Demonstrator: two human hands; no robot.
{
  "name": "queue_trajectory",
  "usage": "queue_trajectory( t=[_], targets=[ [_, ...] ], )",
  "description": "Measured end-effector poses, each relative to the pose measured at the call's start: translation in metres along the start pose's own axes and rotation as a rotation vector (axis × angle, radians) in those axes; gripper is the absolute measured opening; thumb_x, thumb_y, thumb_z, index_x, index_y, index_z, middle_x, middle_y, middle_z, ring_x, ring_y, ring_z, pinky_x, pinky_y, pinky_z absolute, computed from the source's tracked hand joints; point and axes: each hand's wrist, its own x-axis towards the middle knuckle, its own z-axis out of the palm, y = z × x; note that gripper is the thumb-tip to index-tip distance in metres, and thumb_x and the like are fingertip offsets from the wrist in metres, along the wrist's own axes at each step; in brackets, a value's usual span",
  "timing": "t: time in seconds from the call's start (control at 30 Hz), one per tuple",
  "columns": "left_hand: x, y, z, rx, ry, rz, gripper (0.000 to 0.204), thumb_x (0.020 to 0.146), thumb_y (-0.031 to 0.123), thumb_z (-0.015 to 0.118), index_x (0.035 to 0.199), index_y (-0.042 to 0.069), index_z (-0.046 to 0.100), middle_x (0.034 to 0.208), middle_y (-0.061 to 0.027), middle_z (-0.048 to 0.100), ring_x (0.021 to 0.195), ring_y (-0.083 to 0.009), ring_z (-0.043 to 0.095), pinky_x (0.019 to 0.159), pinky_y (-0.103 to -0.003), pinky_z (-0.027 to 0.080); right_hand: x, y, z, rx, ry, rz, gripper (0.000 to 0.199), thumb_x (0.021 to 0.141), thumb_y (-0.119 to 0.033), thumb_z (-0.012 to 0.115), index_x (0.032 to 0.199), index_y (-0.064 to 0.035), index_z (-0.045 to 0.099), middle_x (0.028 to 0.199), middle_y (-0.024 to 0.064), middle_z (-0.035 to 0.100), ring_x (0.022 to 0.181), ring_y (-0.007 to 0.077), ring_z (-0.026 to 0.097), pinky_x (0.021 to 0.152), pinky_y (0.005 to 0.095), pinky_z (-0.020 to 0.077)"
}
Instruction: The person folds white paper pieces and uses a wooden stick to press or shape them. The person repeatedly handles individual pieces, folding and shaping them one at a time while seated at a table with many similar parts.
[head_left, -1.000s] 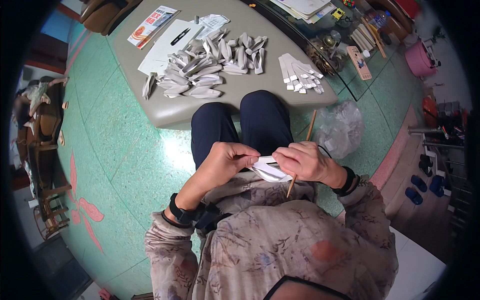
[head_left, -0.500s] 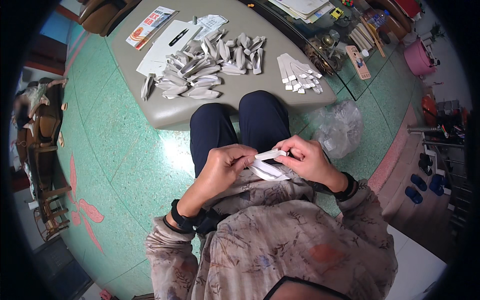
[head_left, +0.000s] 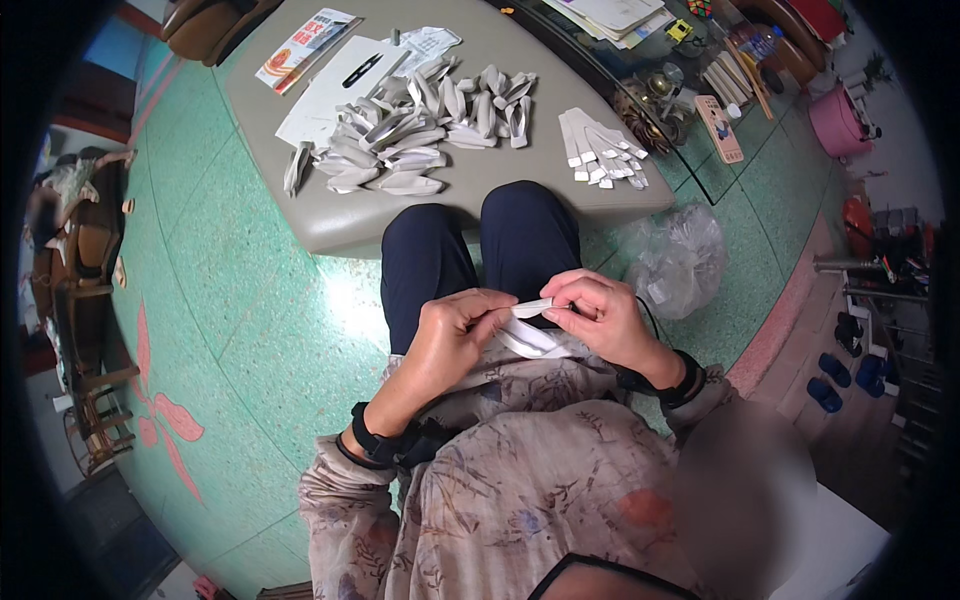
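White folded piece [head_left: 532, 309] pinched between two hands, band running crosswise

Directions are taken from the piece, with 12 o'clock straight ahead. Most open room is given by the green floor [head_left: 250, 300], spread from 8 to 10 o'clock. The grey padded bench [head_left: 350, 230] is seen ahead, its near edge drawn from about 10 to 2 o'clock. Between that edge and the piece, the dark-trousered legs [head_left: 430, 260] are placed. A heap of grey-white folded pieces [head_left: 400, 140] is borne by the bench at 11 o'clock. At 2 to 3 o'clock, room is narrowed by a clear plastic bag [head_left: 680, 262], near the right hand [head_left: 605, 318]. Flat pale strips [head_left: 600, 148] are fanned near 1 o'clock, on the bench.

The piece is held above the legs: its left end is clamped by the closed fingertips of the left hand [head_left: 460, 328], its upper right end by the right thumb and finger. The upper band's long axis is aligned almost 9 to 3, slightly raised rightward; the lower fold is slanted from 10 to 4.
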Motion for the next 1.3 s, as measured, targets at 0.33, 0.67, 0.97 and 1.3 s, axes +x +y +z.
queue_trajectory(
  t=[0.33,0.67,0.97,1.3],
  targets=[
    [0.004,-0.002,0.010,0.106,0.110,0.106,0.011,0.084,0.002,0.063,0.093,-0.003,0.066,0.080,-0.0116,0.063,0.071,-0.0204,0.060,0.063,-0.029,0.048,0.003,-0.010,0.008,-0.021,0.079,0.070,0.011,0.081,0.005,0.064,0.077,0.0001,0.054,0.088,0.0070,0.066,0.058,0.0001,0.044,0.049,0.0185,0.0373],
    [0.006,-0.011,0.014,-0.048,0.074,0.032,0.011,0.084,0.006,0.065,0.091,-0.001,0.067,0.078,-0.0047,0.056,0.065,-0.0103,0.051,0.057,-0.023,0.042,0.003,-0.010,0.018,-0.024,0.114,0.187,0.011,0.082,0.002,0.063,0.077,0.0001,0.053,0.086,0.0081,0.065,0.060,0.0011,0.047,0.051,0.0184,0.0389],
    [0.017,-0.021,0.008,-0.202,-0.056,-0.044,0.009,0.083,0.008,0.068,0.085,0.000,0.067,0.075,-0.0020,0.054,0.064,-0.0078,0.047,0.054,-0.023,0.038,0.006,-0.010,0.021,-0.108,0.122,0.123,0.012,0.082,0.001,0.063,0.078,-0.0011,0.053,0.083,0.0064,0.064,0.061,0.0044,0.048,0.053,0.0218,0.0404],
    [0.023,-0.024,-0.026,-0.217,-0.274,-0.237,0.009,0.086,0.007,0.065,0.090,-0.001,0.064,0.081,0.0017,0.059,0.074,-0.0046,0.051,0.064,-0.020,0.043,0.014,-0.011,-0.001,0.242,-0.080,0.397,0.010,0.083,0.000,0.064,0.090,-0.0001,0.057,0.079,0.0024,0.062,0.063,0.0006,0.045,0.053,0.0170,0.0375]
  ],
)
